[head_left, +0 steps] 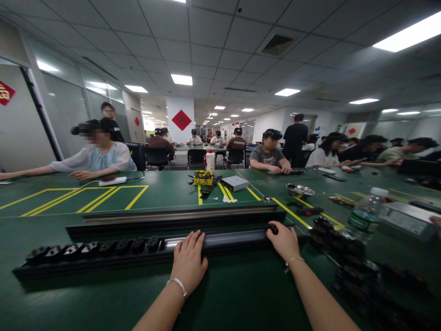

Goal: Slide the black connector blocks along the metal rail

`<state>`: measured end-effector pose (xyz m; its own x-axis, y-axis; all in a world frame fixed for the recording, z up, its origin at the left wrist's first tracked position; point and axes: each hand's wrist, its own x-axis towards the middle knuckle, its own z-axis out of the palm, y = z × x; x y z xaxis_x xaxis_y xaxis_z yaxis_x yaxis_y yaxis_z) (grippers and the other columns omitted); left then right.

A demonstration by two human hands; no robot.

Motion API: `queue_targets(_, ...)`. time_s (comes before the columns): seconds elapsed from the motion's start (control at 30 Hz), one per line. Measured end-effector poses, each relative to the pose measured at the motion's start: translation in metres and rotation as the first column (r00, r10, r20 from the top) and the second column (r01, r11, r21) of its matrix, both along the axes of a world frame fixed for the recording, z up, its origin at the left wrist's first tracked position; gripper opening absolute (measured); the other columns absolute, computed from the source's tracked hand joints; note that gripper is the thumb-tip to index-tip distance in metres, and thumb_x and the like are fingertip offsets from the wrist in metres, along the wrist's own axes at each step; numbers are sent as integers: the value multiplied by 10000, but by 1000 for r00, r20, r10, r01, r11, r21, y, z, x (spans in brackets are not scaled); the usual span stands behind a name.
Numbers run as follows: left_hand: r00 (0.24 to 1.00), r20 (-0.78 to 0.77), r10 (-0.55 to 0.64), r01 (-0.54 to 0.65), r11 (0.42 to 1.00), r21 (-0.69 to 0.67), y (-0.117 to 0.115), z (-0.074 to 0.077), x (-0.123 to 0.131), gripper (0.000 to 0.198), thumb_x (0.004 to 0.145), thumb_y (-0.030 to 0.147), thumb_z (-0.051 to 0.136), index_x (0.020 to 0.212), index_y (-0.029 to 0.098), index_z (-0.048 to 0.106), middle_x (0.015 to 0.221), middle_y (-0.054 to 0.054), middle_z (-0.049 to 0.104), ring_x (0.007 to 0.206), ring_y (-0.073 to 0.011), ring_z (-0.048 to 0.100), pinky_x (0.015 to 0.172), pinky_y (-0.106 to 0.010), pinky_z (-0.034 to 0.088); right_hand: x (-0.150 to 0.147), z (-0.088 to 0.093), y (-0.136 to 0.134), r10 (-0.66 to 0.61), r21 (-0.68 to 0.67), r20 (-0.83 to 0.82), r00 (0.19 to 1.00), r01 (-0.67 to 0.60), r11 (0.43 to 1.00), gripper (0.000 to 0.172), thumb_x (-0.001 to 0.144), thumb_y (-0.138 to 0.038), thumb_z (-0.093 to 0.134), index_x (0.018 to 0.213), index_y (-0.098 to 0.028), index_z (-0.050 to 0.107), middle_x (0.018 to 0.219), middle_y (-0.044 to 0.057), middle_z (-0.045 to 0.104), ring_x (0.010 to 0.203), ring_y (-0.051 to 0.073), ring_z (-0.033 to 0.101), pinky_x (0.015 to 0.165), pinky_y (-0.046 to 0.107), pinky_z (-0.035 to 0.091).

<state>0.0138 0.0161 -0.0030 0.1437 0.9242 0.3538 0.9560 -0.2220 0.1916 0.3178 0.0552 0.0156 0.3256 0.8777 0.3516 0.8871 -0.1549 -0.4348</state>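
A long black rail (138, 250) lies across the green tabletop (241, 294) just in front of the person, its left part filled with a row of small black socket pieces (93, 249) and its right part showing a bare silvery channel. The left hand (189, 266) lies flat on the rail with the fingers released and spread, their tips hiding part of the channel. The right hand (285, 240) is curled over the rail's right end, fingers clenched around a small dark part (273, 228) that is mostly hidden. A second rail (179, 217) lies just behind the first. To the right, a heap of black parts (347, 257) blurs toward the frame edge, near a plastic water bottle (365, 214) whose label is too smeared to read. Yellow lines mark the tabletop. Farther off sit a yellow box (203, 177), a grey box (234, 183) and a metal bowl (300, 189). Other people sit along the tabletops in a bright office with ceiling panels; red diamond signs hang on a pillar (181, 119), their writing illegible.
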Motion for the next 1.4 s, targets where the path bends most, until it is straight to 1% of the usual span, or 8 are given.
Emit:
queue_targets(0.37, 1000, 7, 8, -8, 1000, -6, 0, 0, 1, 583, 727, 241, 441, 1308, 259, 392, 1398, -8, 401, 1296, -193, 295, 1048, -392, 199, 2, 1, 0, -9, -12, 1, 1000, 9, 1000, 358, 754, -350, 394, 1027, -223, 588, 1013, 37, 657, 966, 200, 574, 1041, 448, 168)
queue_targets(0.5, 1000, -1, 12, -12, 1000, -21, 0, 1, 1, 587, 725, 240, 444, 1310, 254, 391, 1406, -13, 389, 1298, -196, 290, 1053, -396, 194, 3, 0, 1, -12, -19, -12, 1000, 12, 1000, 366, 757, -356, 397, 1039, -217, 584, 1016, 40, 657, 971, 204, 574, 1047, 448, 169)
queue_targets(0.7, 1000, -2, 9, -9, 1000, -5, 0, 0, 1, 575, 734, 238, 444, 1307, 258, 395, 1401, -14, 397, 1298, -197, 291, 1056, -398, 188, 7, -4, 3, -5, 15, -19, 1000, 6, 1000, 363, 753, -344, 410, 1046, -216, 581, 1055, 46, 648, 1000, 211, 564, 1043, 455, 187)
queue_targets(0.93, 1000, -5, 3, -3, 1000, 4, 1, -2, 0, 569, 740, 249, 446, 1306, 266, 392, 1398, -9, 399, 1298, -194, 292, 1051, -393, 194, 6, -4, 2, -48, 8, -11, 999, 48, 999, 377, 740, -364, 407, 1035, -201, 573, 1171, 64, 584, 1114, 242, 493, 1043, 512, 124)
queue_targets(1.07, 1000, -7, 7, -7, 1000, 12, 1, -1, 0, 568, 737, 244, 455, 1301, 267, 398, 1395, -8, 404, 1295, -191, 298, 1053, -391, 193, 6, -5, 3, -51, 10, -17, 999, 51, 999, 370, 737, -357, 399, 1025, -196, 567, 1148, 65, 597, 1101, 236, 502, 1048, 513, 94)
queue_targets(1.4, 1000, -7, 10, -10, 1000, 2, 1, -1, 0, 571, 735, 247, 455, 1302, 267, 396, 1397, -8, 402, 1295, -193, 298, 1053, -388, 192, 5, -3, 1, -81, 2, -23, 996, 81, 997, 370, 733, -349, 386, 1028, -212, 563, 1095, 56, 625, 1029, 231, 545, 1039, 528, 78)
